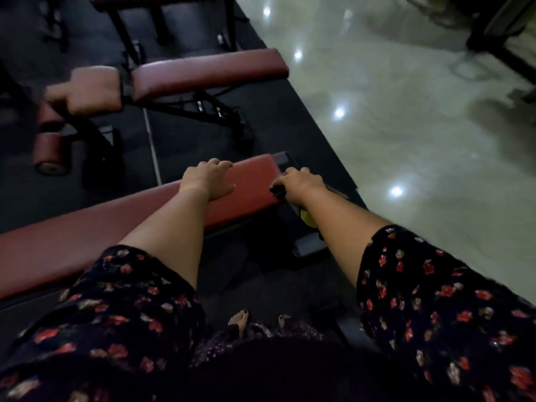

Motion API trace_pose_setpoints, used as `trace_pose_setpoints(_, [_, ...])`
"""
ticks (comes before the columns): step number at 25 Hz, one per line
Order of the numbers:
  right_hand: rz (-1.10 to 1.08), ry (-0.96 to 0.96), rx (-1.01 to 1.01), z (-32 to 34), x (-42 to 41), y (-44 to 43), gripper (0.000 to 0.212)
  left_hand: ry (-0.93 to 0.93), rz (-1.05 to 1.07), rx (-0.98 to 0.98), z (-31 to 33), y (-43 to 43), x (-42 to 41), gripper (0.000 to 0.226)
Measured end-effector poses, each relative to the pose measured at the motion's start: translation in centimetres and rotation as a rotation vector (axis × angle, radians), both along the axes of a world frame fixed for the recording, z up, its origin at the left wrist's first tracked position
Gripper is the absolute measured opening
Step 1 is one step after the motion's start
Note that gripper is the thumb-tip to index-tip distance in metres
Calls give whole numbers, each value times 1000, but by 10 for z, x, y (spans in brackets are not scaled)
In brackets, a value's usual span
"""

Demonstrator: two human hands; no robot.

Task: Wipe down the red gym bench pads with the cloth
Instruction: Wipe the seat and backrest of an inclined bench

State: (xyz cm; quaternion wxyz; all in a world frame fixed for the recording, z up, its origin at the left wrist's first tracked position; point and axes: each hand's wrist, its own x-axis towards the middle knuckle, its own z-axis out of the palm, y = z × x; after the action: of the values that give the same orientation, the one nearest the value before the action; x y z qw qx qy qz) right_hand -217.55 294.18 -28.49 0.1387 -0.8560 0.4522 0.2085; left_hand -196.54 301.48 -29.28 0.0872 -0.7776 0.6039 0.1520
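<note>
A long red bench pad (87, 227) runs from lower left up to the middle. My left hand (207, 181) lies palm-down on its far end, fingertips bent over the far edge. My right hand (301, 181) is just past the pad's right end, next to the dark frame. It grips a dark bunched thing (277, 191). A yellow piece (307, 219) shows under the wrist; this looks like the cloth, mostly hidden by hand and forearm.
A second red bench (208, 74) with black legs and red roller pads (52, 152) stands behind on the dark rubber mat (179, 140). Another bench (162, 0) is at the top. Glossy pale tile floor (406, 140) lies right. My bare feet (240, 317) are below.
</note>
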Motion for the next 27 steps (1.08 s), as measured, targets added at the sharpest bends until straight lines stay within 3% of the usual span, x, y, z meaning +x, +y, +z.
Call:
trace_pose_setpoints(7, [302, -4, -53, 32, 47, 3, 46, -59, 209, -49, 25, 66, 3, 61])
trace_pose_setpoints(12, [573, -71, -94, 50, 102, 34, 51, -96, 502, -49, 32, 150, 31, 61])
trace_pose_setpoints(18, [897, -123, -145, 57, 173, 110, 51, -98, 809, -46, 44, 258, 44, 61])
trace_pose_setpoints(27, [1220, -182, -34, 55, 259, 259, 45, -119, 1195, -11, 46, 421, 42, 62])
